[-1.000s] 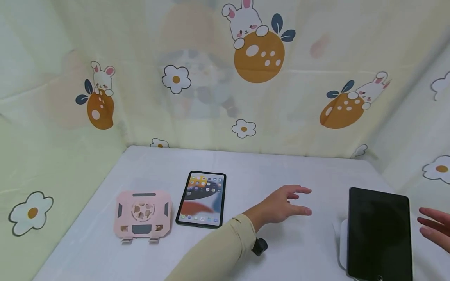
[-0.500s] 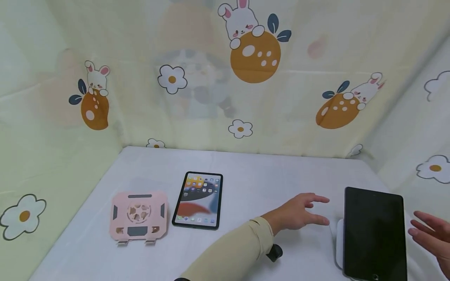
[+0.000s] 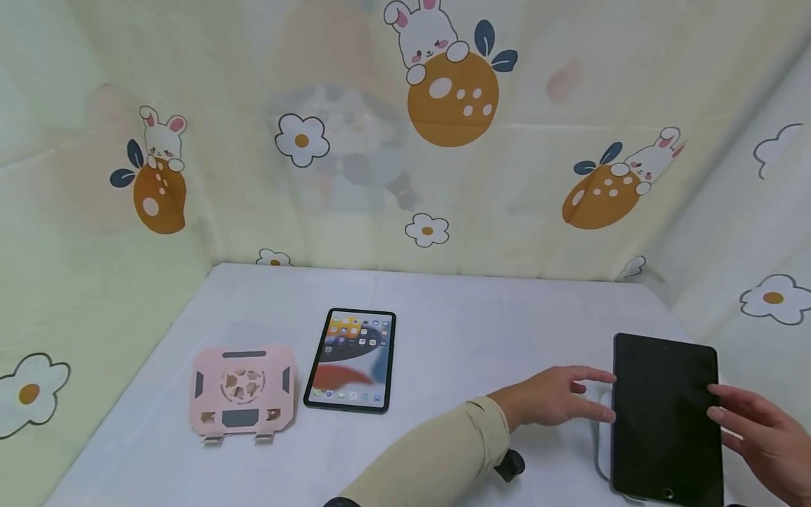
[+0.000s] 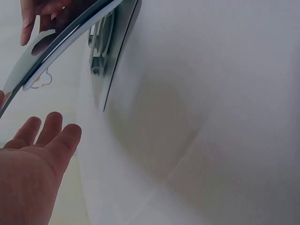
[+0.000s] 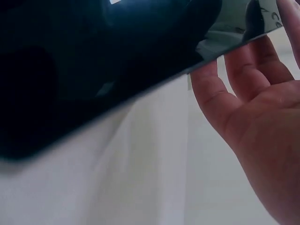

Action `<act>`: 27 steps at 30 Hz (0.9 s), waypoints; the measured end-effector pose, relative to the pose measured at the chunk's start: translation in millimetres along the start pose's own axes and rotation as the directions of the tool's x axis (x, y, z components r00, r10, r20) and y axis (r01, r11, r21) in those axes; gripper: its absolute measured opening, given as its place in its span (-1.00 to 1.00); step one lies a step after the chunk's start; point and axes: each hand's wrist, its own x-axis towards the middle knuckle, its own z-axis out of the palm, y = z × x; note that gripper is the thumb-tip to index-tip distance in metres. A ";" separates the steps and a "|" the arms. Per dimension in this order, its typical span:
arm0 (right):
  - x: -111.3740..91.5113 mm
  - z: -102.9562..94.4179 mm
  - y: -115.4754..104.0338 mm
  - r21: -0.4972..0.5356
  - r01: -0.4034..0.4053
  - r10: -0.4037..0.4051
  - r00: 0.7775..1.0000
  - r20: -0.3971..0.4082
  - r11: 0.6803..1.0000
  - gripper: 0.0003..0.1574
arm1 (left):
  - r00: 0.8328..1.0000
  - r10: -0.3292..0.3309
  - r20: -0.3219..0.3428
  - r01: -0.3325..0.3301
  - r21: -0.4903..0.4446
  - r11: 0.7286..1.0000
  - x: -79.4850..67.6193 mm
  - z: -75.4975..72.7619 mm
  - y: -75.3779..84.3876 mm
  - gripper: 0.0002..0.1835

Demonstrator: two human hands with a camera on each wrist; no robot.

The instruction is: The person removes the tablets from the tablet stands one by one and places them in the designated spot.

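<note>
"Black tablet [image 3: 665, 422] propped up at four o'clock, screen dark. Who has hold of it?"

"Hard to say that anyone does. The left hand [image 3: 548, 398] is at its nine o'clock edge, thumb and forefinger spread apart. Their tips line up with that edge, but I can't tell whether they touch."

"And the right hand [image 3: 763, 440]?"

"At the three o'clock edge. Some fingertips overlap the screen side; the right wrist view shows others going behind. Whether they pinch the edge or merely straddle it, I can't tell."

"What worries you?"

"Uneven contact. If one hand bears before the other, the tablet could swing round or tip off what looks like its stand [image 4: 107, 42]. I can't see how firmly that keeps it: if loosely, glossy glass may slip; if tightly, any lift could drag the stand along."

"Anything else nearby?"

"The lit tablet [image 3: 348, 359] lies at seven o'clock and the pink bracket [image 3: 207, 366] at eight, both on the white table [image 3: 475, 317], well apart from the hands. Only a careless sweep of the left sleeve [image 3: 431, 451] would likely knock the lit one."
</note>
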 end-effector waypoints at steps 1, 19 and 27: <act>-0.7 1.1 0.2 0.028 -0.003 0.003 1.000 0.014 1.000 -0.53 | 1.000 -0.008 0.006 0.008 -0.003 1.000 0.2 1.1 0.8 -0.56; 5.5 11.3 5.1 0.158 0.043 -0.050 0.998 0.041 0.986 -0.51 | 0.999 -0.008 0.040 0.006 0.056 0.998 3.6 11.1 8.9 -0.52; 4.0 8.7 8.6 0.101 0.080 -0.081 0.997 0.008 0.992 -0.49 | 1.000 -0.022 0.018 0.022 0.050 0.998 3.9 15.6 10.1 -0.51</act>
